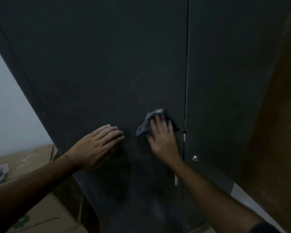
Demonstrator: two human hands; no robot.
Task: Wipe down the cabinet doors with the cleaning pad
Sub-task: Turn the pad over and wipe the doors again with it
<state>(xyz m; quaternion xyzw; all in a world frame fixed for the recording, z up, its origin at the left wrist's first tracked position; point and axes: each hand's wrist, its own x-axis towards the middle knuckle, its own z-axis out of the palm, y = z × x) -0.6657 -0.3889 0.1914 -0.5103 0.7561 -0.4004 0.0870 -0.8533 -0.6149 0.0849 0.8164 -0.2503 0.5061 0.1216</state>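
Left cabinet door (99,73): dark, matte, filling most of the view; divided from the right cabinet door (225,81) by a narrow vertical gap. Cleaning pad (147,126): grey, crumpled, pressed flat against the left door near the gap by the right hand (163,138), fingers straight and spread, slightly blurred. Left hand (99,145): laid flat on the same door, fingers straight and together, nothing held. Small silver knob (194,158): seen on the right door. Cardboard box (32,165): seen lower left.
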